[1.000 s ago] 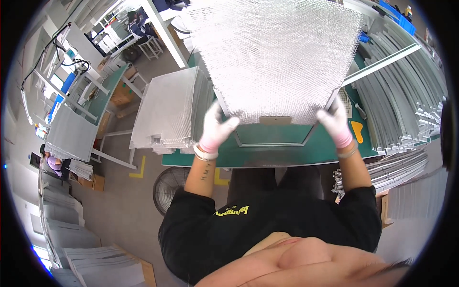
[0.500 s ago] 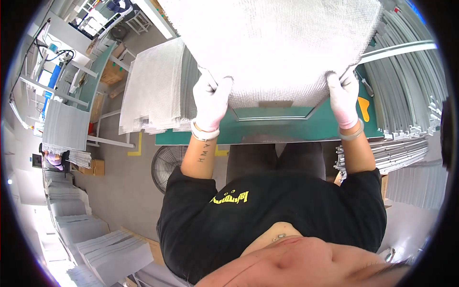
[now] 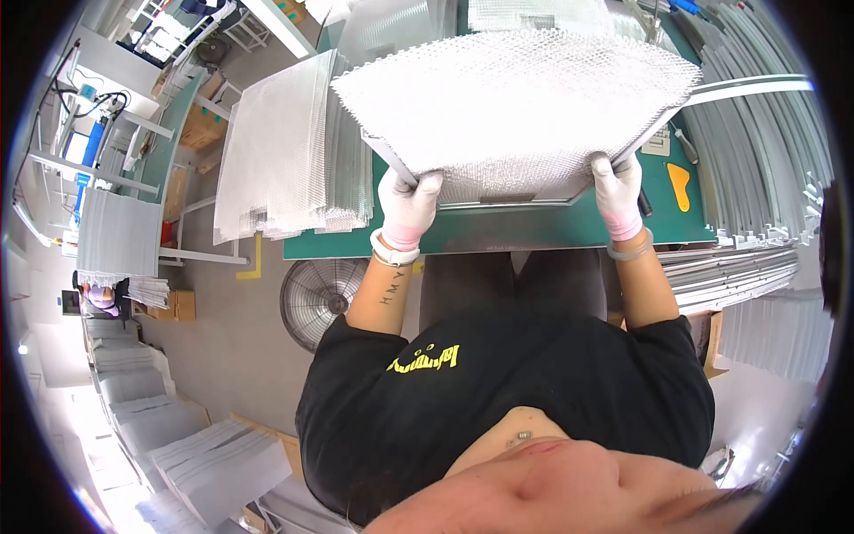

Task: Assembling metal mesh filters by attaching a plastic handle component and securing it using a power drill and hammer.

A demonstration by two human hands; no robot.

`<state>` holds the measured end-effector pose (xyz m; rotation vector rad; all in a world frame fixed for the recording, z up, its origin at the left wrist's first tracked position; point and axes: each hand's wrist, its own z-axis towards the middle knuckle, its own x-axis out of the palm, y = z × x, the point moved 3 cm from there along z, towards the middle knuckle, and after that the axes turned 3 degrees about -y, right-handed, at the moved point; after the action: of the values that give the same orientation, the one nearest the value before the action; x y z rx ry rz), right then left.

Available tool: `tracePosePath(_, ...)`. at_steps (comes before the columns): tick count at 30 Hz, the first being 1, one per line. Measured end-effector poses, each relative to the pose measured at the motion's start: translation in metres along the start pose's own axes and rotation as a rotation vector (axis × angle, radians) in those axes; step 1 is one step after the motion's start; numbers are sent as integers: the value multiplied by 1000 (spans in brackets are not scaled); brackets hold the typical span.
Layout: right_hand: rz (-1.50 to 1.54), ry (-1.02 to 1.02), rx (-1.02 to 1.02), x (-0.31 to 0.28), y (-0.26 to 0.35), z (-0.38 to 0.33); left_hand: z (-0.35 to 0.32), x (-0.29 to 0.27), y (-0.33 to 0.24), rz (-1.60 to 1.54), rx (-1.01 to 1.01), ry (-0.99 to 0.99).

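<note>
A large silver mesh filter panel [image 3: 516, 107] in a metal frame is held tilted above the green workbench [image 3: 498, 233]. My left hand [image 3: 407, 206], in a white glove with a pink cuff, grips the panel's near left corner. My right hand [image 3: 616, 189], gloved the same way, grips its near right corner. Both hands hold the frame's lower edge just above the bench's front part.
A stack of mesh sheets [image 3: 285, 151] lies on the bench to the left. Long metal frame strips [image 3: 765, 160] are piled at the right. A floor fan [image 3: 318, 301] stands below the bench's left end. More mesh stacks [image 3: 196, 463] sit on the floor at lower left.
The panel has come down and tipped flatter toward the bench. Both hands moved lower with it and keep their hold on its near corners.
</note>
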<state>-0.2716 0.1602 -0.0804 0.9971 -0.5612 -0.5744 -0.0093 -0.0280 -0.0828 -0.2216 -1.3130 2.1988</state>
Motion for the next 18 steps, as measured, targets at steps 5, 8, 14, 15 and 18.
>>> tracePosePath(5,-73,39,-16,-6,-10,5,3,4,-1,4,36,8)
tracePosePath(8,-12,61,-12,-3,-7,10,7,0,0,18,-35,13)
tracePosePath(14,-6,111,-19,-8,52,36,47,14,-56,82,-24,160)
tracePosePath(15,1,52,-81,4,70,42,54,14,-65,88,-17,144)
tracePosePath(18,-131,-24,-116,-3,77,57,76,20,-90,-38,160,-81)
